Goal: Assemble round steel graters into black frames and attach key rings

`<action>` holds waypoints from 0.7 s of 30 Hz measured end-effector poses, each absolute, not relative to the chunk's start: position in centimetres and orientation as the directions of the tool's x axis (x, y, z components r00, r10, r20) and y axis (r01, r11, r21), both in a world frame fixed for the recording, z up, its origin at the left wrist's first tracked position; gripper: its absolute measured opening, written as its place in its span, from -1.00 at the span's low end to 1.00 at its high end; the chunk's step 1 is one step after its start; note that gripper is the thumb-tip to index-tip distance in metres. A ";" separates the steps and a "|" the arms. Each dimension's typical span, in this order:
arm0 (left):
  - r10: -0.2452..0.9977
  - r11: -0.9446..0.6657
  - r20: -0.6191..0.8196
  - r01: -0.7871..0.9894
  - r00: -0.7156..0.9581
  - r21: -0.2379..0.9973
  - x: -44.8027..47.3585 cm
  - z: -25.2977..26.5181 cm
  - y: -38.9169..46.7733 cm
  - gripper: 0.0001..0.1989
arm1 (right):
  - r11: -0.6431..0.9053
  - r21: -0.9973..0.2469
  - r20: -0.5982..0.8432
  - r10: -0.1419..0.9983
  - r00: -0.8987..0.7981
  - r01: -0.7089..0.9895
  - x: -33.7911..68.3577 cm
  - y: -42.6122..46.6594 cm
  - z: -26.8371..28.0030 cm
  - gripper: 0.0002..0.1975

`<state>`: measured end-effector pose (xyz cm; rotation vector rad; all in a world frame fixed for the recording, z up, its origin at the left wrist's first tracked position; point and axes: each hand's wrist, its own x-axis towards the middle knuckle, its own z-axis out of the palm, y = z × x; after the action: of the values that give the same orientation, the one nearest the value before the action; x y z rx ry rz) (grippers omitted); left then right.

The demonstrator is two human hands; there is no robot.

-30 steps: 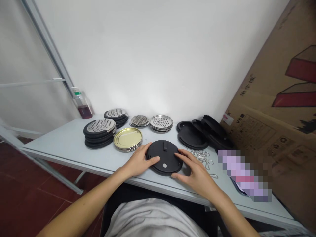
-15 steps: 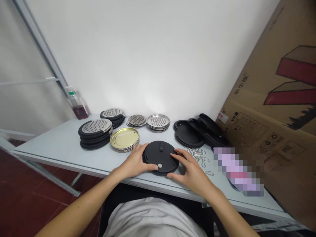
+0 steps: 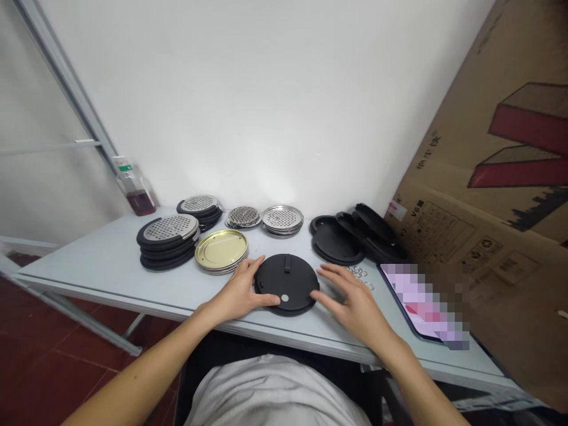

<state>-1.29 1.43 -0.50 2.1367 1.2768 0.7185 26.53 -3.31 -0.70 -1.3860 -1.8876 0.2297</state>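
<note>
A round black disc (image 3: 297, 283) lies near the table's front edge, with a small black tab and a pale round spot on top. My left hand (image 3: 235, 293) grips its left side, thumb over the top and fingers around the rim. My right hand (image 3: 355, 300) is open at the right rim, its fingers spread and thumb tip close to the edge; whether it touches, I cannot tell. Behind that hand, wire clips (image 3: 358, 272) are partly hidden. Beyond them sit black round shells (image 3: 338, 241). Gold-coloured metal lids (image 3: 222, 249) are stacked to the left of the disc.
Stacks of perforated metal discs in black holders (image 3: 171, 229) stand on the left. More perforated metal discs (image 3: 283, 219) lie by the wall. A bottle of dark red liquid (image 3: 139, 198) stands back left. A phone (image 3: 417, 305) and a large cardboard box (image 3: 501, 236) take up the right.
My right hand has moved right, off the disc's top, and its fingers have opened. It now covers more of the wire clips. My left hand keeps its hold.
</note>
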 end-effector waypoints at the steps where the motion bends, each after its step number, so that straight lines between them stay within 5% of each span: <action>1: 0.895 -0.418 0.189 0.608 0.405 0.675 -1.2 -0.4 1.3 -0.06 | 0.355 -0.573 0.486 0.873 -0.042 0.739 27.2 -3.3 -0.3 -0.64; 4: 0.866 -0.500 0.344 0.636 0.362 0.588 -0.5 0.6 0.9 -0.27 | 0.156 -0.580 0.440 0.886 0.146 0.800 29.9 -3.5 0.7 -0.78; 9: 0.727 -0.673 0.519 0.617 0.450 0.408 3.2 3.1 1.0 -0.75 | -0.059 -0.436 0.273 0.942 0.195 0.898 33.3 -3.7 1.3 -0.78; 16: 0.527 -0.848 0.257 0.481 0.810 0.224 11.3 3.4 2.3 -0.76 | -0.047 -0.209 0.250 0.963 0.100 0.977 34.1 -2.9 0.5 -0.68; 21: 0.560 -0.819 0.141 0.520 0.816 0.242 16.0 2.8 3.1 -0.75 | 0.014 -0.173 0.234 0.972 0.028 0.985 34.1 -2.4 -0.4 -0.72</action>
<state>16.01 3.13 2.79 2.8087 0.8438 0.3064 34.07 -2.44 -0.45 -2.0213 -2.0072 -0.0644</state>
